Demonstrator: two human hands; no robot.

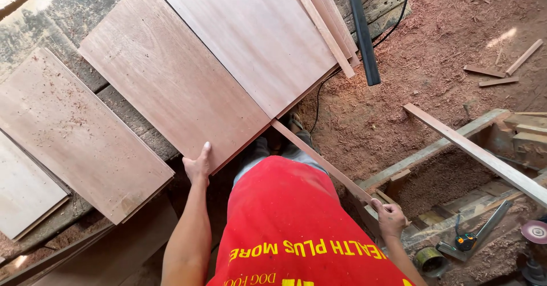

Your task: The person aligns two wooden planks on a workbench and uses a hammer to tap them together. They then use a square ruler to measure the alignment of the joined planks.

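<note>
My left hand [198, 166] rests flat against the near edge of a reddish plywood panel [171, 75] lying on the workbench. My right hand [390, 217] grips the near end of a long thin wooden strip [319, 160], which slants up and left toward the panel's near right corner. A second, larger plywood panel [250, 29] lies beside the first, farther right. My red shirt fills the lower middle of the head view.
Another dusty panel [68, 132] lies at left on the weathered bench [51, 12]. Thin strips [327, 23] and a dark bar [362, 35] sit at top. Sawdust covers the floor [456, 35]. A plank [478, 152], a square [493, 217] and a tape measure [465, 241] lie at right.
</note>
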